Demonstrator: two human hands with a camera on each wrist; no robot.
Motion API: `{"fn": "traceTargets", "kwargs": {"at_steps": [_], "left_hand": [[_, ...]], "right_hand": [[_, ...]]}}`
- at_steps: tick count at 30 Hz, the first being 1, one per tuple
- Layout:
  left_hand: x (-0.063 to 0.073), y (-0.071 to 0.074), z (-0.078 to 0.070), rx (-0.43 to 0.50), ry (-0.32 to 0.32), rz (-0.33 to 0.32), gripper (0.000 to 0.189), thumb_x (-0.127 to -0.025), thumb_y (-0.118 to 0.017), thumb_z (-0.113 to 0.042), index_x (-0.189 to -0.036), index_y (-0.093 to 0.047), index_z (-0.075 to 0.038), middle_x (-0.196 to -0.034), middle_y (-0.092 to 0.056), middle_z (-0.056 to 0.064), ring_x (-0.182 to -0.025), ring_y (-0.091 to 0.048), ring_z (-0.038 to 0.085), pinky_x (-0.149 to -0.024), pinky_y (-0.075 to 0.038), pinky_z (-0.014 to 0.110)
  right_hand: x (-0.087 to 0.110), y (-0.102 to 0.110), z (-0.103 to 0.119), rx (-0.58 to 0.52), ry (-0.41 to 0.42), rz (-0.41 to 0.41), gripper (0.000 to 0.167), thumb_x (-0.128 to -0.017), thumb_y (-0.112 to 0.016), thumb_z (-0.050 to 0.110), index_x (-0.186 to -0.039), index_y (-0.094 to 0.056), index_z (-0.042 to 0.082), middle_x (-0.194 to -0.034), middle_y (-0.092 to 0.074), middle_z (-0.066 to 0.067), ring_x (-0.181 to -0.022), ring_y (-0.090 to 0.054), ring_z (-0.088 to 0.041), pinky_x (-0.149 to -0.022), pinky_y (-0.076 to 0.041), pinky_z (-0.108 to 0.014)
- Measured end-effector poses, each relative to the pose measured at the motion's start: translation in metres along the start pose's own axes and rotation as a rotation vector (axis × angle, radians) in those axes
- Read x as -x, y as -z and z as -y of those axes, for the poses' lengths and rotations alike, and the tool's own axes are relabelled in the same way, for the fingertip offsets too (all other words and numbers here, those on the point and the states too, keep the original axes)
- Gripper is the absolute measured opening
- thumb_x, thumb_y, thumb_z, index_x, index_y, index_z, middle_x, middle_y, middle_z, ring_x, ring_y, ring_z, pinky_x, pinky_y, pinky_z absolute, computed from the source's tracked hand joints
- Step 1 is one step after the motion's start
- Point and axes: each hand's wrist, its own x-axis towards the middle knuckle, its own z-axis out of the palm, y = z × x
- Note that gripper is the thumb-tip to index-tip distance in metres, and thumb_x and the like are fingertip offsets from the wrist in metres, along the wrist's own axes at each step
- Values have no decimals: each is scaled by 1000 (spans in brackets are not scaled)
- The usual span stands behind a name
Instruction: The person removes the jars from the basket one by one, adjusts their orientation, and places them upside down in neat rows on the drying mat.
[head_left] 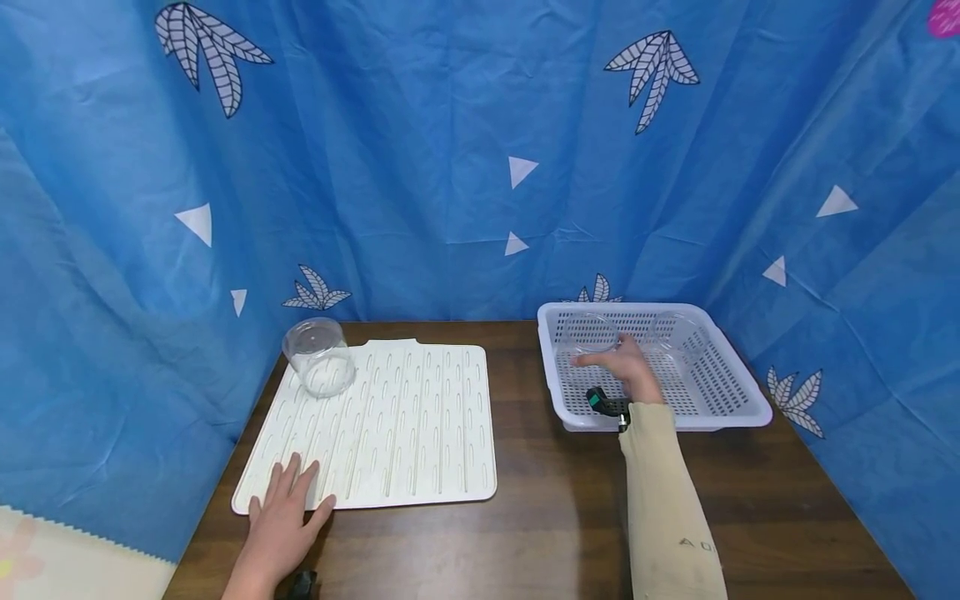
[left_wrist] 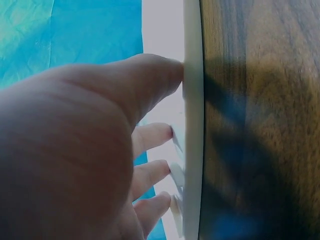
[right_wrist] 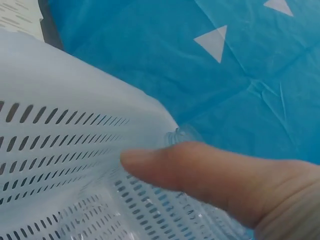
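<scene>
My left hand (head_left: 281, 517) rests with spread fingers on the front left corner of a white ribbed mat (head_left: 412, 425). Its thumb (left_wrist: 155, 75) touches the mat's edge in the left wrist view. A clear jar (head_left: 318, 358) stands at the mat's back left corner. Inside a white perforated basket (head_left: 553, 383), my right hand (head_left: 626, 367) reaches to a clear jar (head_left: 588, 329), thumb and fingers apart. The right wrist view shows the straight thumb (right_wrist: 175, 167) in front of that jar's threaded rim; the other fingers are hidden. Another clear jar (head_left: 678, 333) is at the basket's back right.
The mat and basket are on a dark wooden table (head_left: 465, 550), basket to the right. A blue patterned curtain (head_left: 435, 167) hangs behind and along both sides. A pale cloth (head_left: 67, 558) shows at the lower left.
</scene>
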Motion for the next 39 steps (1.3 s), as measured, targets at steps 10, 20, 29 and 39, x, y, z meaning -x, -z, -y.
{"fn": "traceTargets", "kwargs": {"at_steps": [10,20,29,39], "left_hand": [[0,1,0,-10,-2,5,73,-110,-65,-40,-156,-45,14,-168,-18,46,-154,-9,69,-109,-13,95],[-1,0,-1,-7,1,13,73,-110,-67,-38,-157,-44,14,-168,-17,46,-155,-7,68,-109,-11,95],[-1,1,-1,-15,-3,-5,73,-110,-66,-39,-156,-45,14,-168,-18,46,-154,-9,69,-109,-12,95],[0,3,-2,-18,13,22,74,-111,-64,-40,-159,-42,13,-169,-15,45,-156,-5,67,-111,-10,94]], "right_hand": [[-8,-3,-7,-10,-38,19,131,-81,-95,14,-175,-5,3,-171,-28,-32,-157,-26,-51,-131,-18,-66],[-11,-6,-13,-12,-26,-1,124,-83,-95,15,-176,-13,8,-173,-25,-33,-155,-29,-53,-129,-22,-67],[-11,-6,-11,-41,-35,-29,119,-83,-95,17,-175,-20,8,-170,-32,-30,-151,-37,-49,-127,-28,-65],[-7,-7,-9,-50,-49,-94,122,-83,-96,18,-176,-17,11,-172,-27,-32,-152,-36,-53,-125,-28,-71]]}}
